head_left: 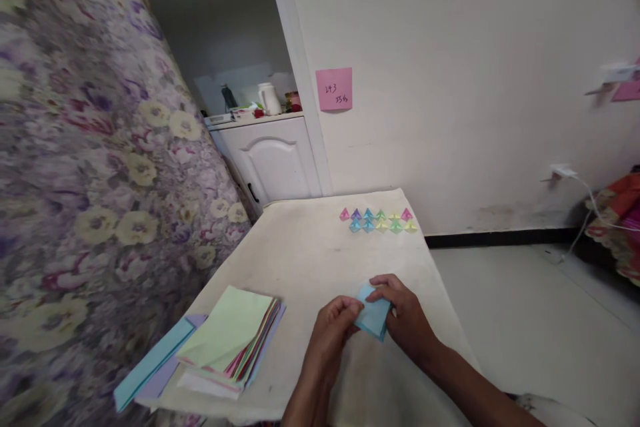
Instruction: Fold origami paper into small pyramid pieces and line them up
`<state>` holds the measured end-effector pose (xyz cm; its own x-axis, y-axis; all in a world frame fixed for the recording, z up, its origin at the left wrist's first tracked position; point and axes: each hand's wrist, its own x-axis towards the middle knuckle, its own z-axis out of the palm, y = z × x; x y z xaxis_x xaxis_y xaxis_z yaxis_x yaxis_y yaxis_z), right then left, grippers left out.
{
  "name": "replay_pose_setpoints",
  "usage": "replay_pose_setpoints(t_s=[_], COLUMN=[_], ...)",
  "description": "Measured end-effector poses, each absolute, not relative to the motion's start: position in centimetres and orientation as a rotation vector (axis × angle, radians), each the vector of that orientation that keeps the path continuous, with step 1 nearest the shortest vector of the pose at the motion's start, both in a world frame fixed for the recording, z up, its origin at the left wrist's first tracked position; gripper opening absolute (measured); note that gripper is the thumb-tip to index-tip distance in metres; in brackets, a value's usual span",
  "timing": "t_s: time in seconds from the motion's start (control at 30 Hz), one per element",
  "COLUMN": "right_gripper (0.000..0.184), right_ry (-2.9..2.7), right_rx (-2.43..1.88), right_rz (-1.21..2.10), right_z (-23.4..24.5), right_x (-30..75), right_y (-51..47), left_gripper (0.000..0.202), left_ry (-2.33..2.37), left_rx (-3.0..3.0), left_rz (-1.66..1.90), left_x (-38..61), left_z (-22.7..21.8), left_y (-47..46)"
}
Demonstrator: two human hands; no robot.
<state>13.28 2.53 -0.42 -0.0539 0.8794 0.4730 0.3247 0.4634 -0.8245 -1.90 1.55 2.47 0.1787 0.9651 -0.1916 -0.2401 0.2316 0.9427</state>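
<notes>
A small light blue paper (pixel 374 315) is pinched between both my hands above the near part of the white table (pixel 310 260). My left hand (pixel 336 325) grips its left edge with closed fingers. My right hand (pixel 404 310) curls over its right side, thumb and fingers pressed on it. The paper looks partly folded. At the table's far right lie several small folded paper shapes (pixel 380 220) in pink, purple, blue, green and yellow, set in two rows.
A stack of coloured paper sheets (pixel 235 340) with a light green one on top lies at the table's near left, a long blue strip (pixel 153 363) beside it. A floral cloth (pixel 90 180) hangs at the left. A pink note (pixel 334 89) sticks on the wall.
</notes>
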Motion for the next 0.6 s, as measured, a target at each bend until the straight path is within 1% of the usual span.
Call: replay_pose_setpoints(t_s=[0.07,0.17,0.27,0.4,0.53,0.6], right_gripper=[0.038,0.045,0.046,0.033,0.032,0.024], right_ry=[-1.651,-1.693,-1.571,-1.303,-1.340,-1.364], right_rx=[-1.019,-0.931,-0.934,-0.979,-1.000,-1.002], right_rz=[0.630,0.681,0.885,1.332,1.437,1.453], right_z=[-0.5,-0.5,-0.2,0.0,-0.4,-0.7], right_x=[13.1,13.2,13.8,14.6,14.5,14.4], right_y=[2.3,2.0,2.0,2.6,3.0,3.1], left_gripper=[0.023,0.021,0.020,0.024,0.024,0.023], left_ry=[1.091,1.170,1.184,1.169,1.127,1.115], left_rx=[0.967,1.066,1.163,1.273,1.355,1.370], left_rz=[1.109,1.169,1.214,1.133,1.035,1.022], left_x=[-1.8,-2.0,-2.5,-2.6,-2.1,-2.0], left_z=[1.9,1.0,0.7,0.5,0.4,0.5], left_y=[1.8,2.3,2.7,2.6,2.3,2.2])
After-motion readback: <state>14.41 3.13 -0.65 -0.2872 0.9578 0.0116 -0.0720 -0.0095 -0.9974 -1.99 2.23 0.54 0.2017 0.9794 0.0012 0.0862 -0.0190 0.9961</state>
